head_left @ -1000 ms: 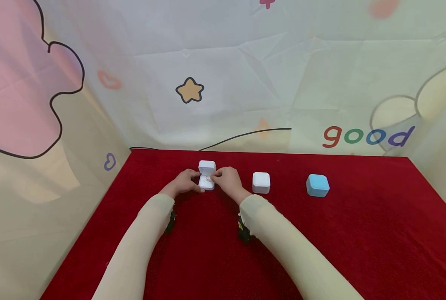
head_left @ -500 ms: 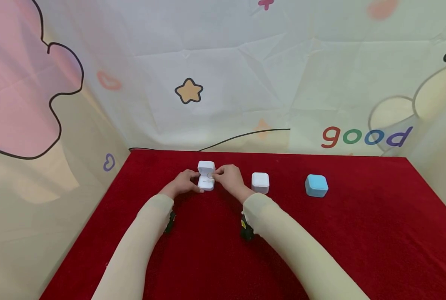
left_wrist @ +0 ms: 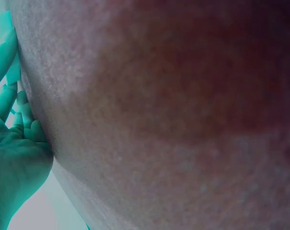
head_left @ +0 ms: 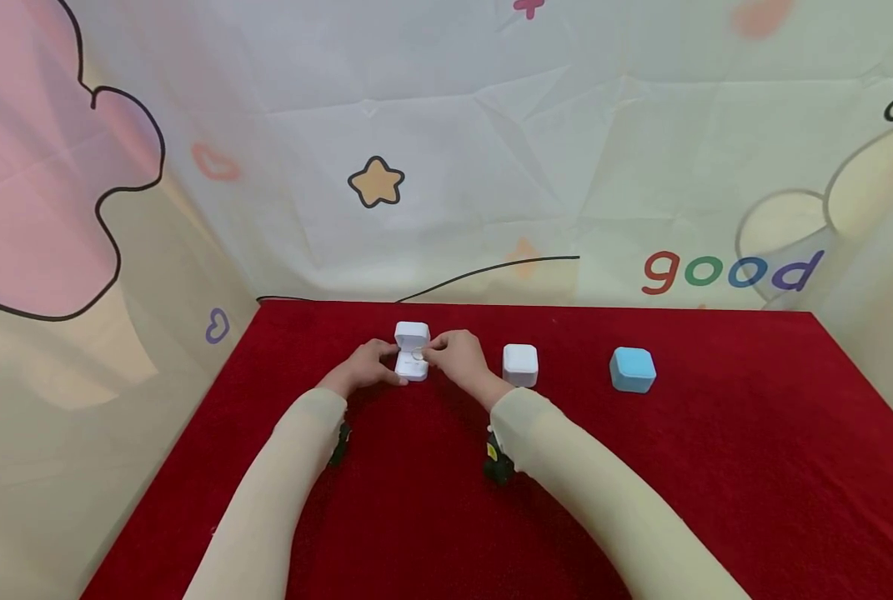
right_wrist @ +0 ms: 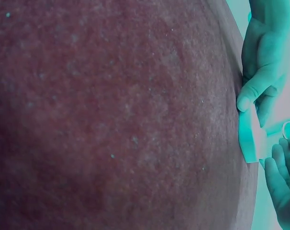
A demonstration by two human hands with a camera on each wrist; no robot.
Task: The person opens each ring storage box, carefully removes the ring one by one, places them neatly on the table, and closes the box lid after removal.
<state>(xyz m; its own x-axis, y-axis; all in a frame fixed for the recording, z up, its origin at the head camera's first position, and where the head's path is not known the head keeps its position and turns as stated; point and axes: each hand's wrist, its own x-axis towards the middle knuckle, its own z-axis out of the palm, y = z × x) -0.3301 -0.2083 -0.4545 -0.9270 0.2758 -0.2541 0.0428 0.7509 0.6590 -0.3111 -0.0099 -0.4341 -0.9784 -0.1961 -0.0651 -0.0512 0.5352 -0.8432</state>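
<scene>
An open white ring box (head_left: 412,335) stands on the red cloth, its lid tipped up at the back. My left hand (head_left: 362,367) holds it from the left, with the thumb near the front corner and other fingers along the side. Between the fingertips of my right hand (head_left: 459,359) is a ring (right_wrist: 288,128), pinched over the box's lower half. In the right wrist view the ring appears as a thin loop, apart from the box. The left wrist view shows mostly cloth, with the left hand's palm (left_wrist: 20,158) at the edge.
A closed white box (head_left: 520,365) sits just right of my right hand. Farther right is a closed light blue box (head_left: 632,370). Red cloth (head_left: 408,517) covers the table, and a printed curtain (head_left: 476,183) rises behind it.
My right hand has lifted the ring very slightly, and its forearm has shifted a little to the right. The left hand and the ring box stay in place.
</scene>
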